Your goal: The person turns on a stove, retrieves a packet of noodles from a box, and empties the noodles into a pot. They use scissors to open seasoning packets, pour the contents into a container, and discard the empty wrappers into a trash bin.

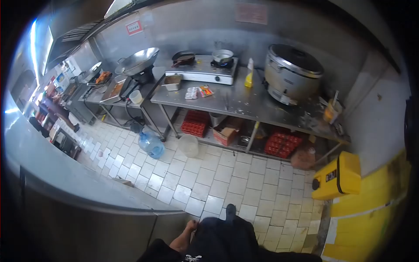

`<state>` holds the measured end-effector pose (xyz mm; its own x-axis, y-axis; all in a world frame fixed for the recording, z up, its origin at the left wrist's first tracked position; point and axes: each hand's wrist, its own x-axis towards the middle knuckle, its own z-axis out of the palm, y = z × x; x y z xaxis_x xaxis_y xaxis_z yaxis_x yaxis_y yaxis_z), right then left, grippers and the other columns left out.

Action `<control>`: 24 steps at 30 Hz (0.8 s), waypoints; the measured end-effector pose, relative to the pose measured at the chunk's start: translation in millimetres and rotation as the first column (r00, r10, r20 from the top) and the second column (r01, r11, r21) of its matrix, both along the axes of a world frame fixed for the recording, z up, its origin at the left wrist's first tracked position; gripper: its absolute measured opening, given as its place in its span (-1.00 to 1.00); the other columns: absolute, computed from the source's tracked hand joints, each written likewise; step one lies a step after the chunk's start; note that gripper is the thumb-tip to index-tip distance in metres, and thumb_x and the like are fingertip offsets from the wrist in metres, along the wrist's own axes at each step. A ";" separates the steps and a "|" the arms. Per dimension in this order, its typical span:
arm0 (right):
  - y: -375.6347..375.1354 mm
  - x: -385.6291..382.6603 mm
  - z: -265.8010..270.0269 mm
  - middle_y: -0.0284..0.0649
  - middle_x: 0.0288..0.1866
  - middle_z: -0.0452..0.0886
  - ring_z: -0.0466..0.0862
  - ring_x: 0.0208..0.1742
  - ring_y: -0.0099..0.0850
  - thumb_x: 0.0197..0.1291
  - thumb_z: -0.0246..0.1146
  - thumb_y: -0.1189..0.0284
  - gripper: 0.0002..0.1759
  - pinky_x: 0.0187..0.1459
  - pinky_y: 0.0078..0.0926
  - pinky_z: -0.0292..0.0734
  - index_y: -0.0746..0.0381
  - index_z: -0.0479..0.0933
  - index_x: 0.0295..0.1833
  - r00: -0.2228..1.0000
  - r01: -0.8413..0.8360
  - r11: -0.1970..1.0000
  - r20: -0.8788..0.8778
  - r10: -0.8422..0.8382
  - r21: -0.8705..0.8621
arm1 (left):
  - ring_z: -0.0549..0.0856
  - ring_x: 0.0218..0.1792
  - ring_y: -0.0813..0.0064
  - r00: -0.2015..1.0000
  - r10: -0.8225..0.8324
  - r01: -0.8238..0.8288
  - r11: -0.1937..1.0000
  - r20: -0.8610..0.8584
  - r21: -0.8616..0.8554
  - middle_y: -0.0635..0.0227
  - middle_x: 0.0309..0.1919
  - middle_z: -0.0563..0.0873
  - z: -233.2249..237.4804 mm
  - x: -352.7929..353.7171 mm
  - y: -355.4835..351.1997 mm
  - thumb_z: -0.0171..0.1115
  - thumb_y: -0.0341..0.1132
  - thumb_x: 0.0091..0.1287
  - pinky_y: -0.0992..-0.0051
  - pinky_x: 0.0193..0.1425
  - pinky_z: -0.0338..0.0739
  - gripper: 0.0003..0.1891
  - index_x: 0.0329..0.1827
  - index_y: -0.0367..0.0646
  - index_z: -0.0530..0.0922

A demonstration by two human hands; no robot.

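My left hand (191, 225) hangs low at my left side, beside the steel-fronted unit (170, 227). Its fingers look curled in; whatever they hold, if anything, is hidden. My right hand is out of the picture. Across the floor, well away from my hand, a steel worktable (244, 102) carries a white two-burner gas stove (203, 76) with a black frying pan (183, 58) and a small pot (222, 55). Right of the stove are a yellow squeeze bottle (248, 78) and a big rice cooker (290, 76).
Below the worktable are red egg trays (195, 123) and a cardboard box (227, 133). A water jug (151, 145) and a plastic bucket (188, 146) stand on the tiles. At right is a yellow case (349, 174). A wok (139, 62) and another person (56, 102) are at left.
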<state>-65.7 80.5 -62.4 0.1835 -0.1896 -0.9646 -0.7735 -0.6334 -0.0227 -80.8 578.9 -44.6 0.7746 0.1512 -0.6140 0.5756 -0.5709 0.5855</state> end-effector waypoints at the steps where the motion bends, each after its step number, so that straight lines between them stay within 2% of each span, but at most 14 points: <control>1: 14.2 50.6 -10.6 0.02 -0.19 0.72 0.72 -0.13 -0.12 0.20 0.17 -0.09 -0.37 -0.01 -0.15 0.56 0.33 0.64 -0.08 0.994 -0.094 0.995 0.059 0.095 -0.022 | 0.76 -0.34 0.32 0.951 0.294 -0.306 0.942 -0.098 -0.137 0.25 -0.27 0.74 -17.5 -4.7 13.9 0.20 -0.15 0.36 0.40 -0.36 0.58 -0.70 -0.03 -0.17 0.58; 2: 32.1 110.8 -20.8 0.03 -0.19 0.72 0.72 -0.11 -0.11 0.19 0.17 -0.12 -0.34 0.00 -0.14 0.56 0.34 0.65 -0.07 0.962 -0.223 0.973 0.146 0.229 -0.059 | 0.76 -0.37 0.32 0.809 0.542 -0.586 0.776 -0.227 -0.234 0.24 -0.26 0.74 -25.0 -5.0 24.1 0.21 -0.24 0.36 0.42 -0.42 0.57 -0.77 -0.03 -0.15 0.56; 3: 54.1 175.0 -34.6 0.04 -0.19 0.72 0.72 -0.10 -0.09 0.18 0.17 -0.14 -0.31 0.02 -0.13 0.56 0.34 0.65 -0.07 0.880 -0.356 0.926 0.288 0.378 -0.126 | 0.76 -0.37 0.33 0.759 0.611 -0.651 0.710 -0.226 -0.267 0.24 -0.26 0.74 -14.2 4.1 30.0 0.21 -0.30 0.36 0.44 -0.45 0.54 -0.82 -0.05 -0.15 0.54; 4: 84.8 245.5 -59.7 0.04 -0.24 0.72 0.72 -0.14 -0.02 0.23 0.10 -0.16 -0.32 -0.01 -0.09 0.57 0.31 0.68 -0.14 0.618 -0.477 0.826 0.553 0.558 -0.301 | 0.76 -0.37 0.33 0.705 0.674 -0.706 0.642 -0.220 -0.297 0.23 -0.26 0.74 5.9 16.1 33.6 0.21 -0.35 0.36 0.46 -0.48 0.52 -0.85 -0.07 -0.14 0.52; 6: 175.9 400.9 31.6 0.07 -0.32 0.69 0.69 -0.24 0.05 0.24 0.12 -0.10 -0.40 -0.17 -0.01 0.56 0.27 0.68 -0.28 0.474 -0.483 0.866 0.794 0.381 -0.127 | 0.76 -0.35 0.39 0.630 0.753 -0.764 0.558 -0.190 -0.324 0.26 -0.25 0.74 22.3 42.5 46.2 0.15 -0.35 0.43 0.45 -0.47 0.50 -0.90 -0.09 -0.11 0.48; 7: 223.3 470.0 67.1 -0.02 -0.42 0.68 0.69 -0.34 -0.12 0.26 0.21 0.04 -0.54 -0.28 -0.13 0.52 0.26 0.66 -0.29 0.446 -0.482 0.868 0.820 0.359 -0.118 | 0.76 -0.34 0.39 0.596 0.776 -0.789 0.521 -0.205 -0.325 0.26 -0.25 0.74 25.3 55.4 51.6 0.14 -0.28 0.46 0.45 -0.41 0.52 -0.87 -0.07 -0.11 0.49; 9: 298.3 582.5 112.8 0.04 -0.47 0.63 0.66 -0.41 -0.01 0.21 0.26 0.10 -0.59 -0.38 -0.08 0.47 0.27 0.62 -0.40 0.149 -0.520 0.846 0.962 0.228 -0.120 | 0.74 -0.33 0.42 0.512 0.816 -0.837 0.405 -0.267 -0.368 0.28 -0.26 0.73 26.3 86.2 64.0 0.16 -0.27 0.45 0.44 -0.35 0.53 -0.84 -0.04 -0.13 0.49; 11: 369.7 646.0 197.5 -0.09 -0.53 0.62 0.63 -0.50 -0.15 0.13 0.35 0.10 -0.61 -0.41 -0.16 0.42 0.24 0.61 -0.42 0.103 -0.471 0.872 0.973 0.206 -0.135 | 0.71 -0.33 0.48 0.530 0.820 -0.814 0.422 -0.213 -0.400 0.29 -0.28 0.72 9.6 119.5 85.3 0.17 -0.28 0.44 0.45 -0.32 0.54 -0.83 -0.03 -0.14 0.51; 15: 459.3 731.9 254.1 -0.05 -0.32 0.69 0.70 -0.19 -0.10 0.11 0.38 0.12 -0.65 -0.15 -0.13 0.54 0.22 0.65 -0.29 0.125 -0.462 0.823 0.894 0.430 -0.331 | 0.65 -0.33 0.55 0.590 0.802 -0.762 0.515 -0.094 -0.392 0.29 -0.30 0.70 -17.6 204.5 169.5 0.20 -0.31 0.42 0.48 -0.26 0.55 -0.84 -0.07 -0.20 0.58; 17: 489.6 763.8 263.1 -0.03 -0.20 0.70 0.69 -0.05 -0.07 0.09 0.40 0.16 -0.66 -0.02 -0.12 0.55 0.22 0.65 -0.21 0.163 -0.476 0.778 0.827 0.537 -0.411 | 0.65 -0.36 0.49 0.664 0.730 -0.655 0.673 0.164 -0.343 0.28 -0.32 0.72 -21.8 261.5 215.5 0.20 -0.31 0.41 0.47 -0.27 0.56 -0.82 -0.12 -0.26 0.63; 19: 507.8 789.3 254.1 -0.02 -0.08 0.69 0.66 0.06 -0.04 0.07 0.42 0.21 -0.65 0.09 -0.11 0.53 0.23 0.64 -0.13 0.212 -0.505 0.720 0.741 0.638 -0.476 | 0.73 -0.32 0.43 0.681 0.732 -0.652 0.625 0.032 -0.428 0.21 -0.32 0.75 5.0 327.5 266.2 0.15 -0.28 0.43 0.46 -0.23 0.62 -0.77 -0.16 -0.31 0.62; 20: 517.8 796.8 252.6 0.00 -0.02 0.67 0.64 0.08 -0.04 0.05 0.44 0.26 -0.62 0.10 -0.12 0.53 0.24 0.62 -0.06 0.220 -0.491 0.703 0.707 0.672 -0.514 | 0.75 -0.33 0.41 0.726 0.654 -0.550 0.737 0.211 -0.393 0.17 -0.32 0.75 2.1 354.4 293.0 0.14 -0.26 0.44 0.46 -0.26 0.64 -0.74 -0.18 -0.34 0.61; 21: 530.5 797.3 256.6 0.00 -0.02 0.67 0.65 0.07 -0.04 0.04 0.44 0.27 -0.62 0.09 -0.12 0.54 0.25 0.62 -0.07 0.198 -0.474 0.738 0.758 0.621 -0.481 | 0.75 -0.33 0.42 0.730 0.594 -0.491 0.800 0.339 -0.345 0.16 -0.33 0.75 -5.5 380.1 320.3 0.15 -0.25 0.43 0.46 -0.28 0.65 -0.74 -0.17 -0.33 0.61; 24: 578.8 815.9 260.8 -0.02 -0.03 0.66 0.63 0.07 -0.05 0.04 0.43 0.27 -0.60 0.07 -0.14 0.54 0.26 0.59 -0.06 0.074 -0.510 0.812 0.926 0.370 -0.283 | 0.73 -0.28 0.45 0.714 0.640 -0.521 0.756 0.284 -0.395 0.23 -0.30 0.74 47.6 473.5 373.8 0.16 -0.16 0.46 0.47 -0.26 0.60 -0.72 -0.08 -0.24 0.57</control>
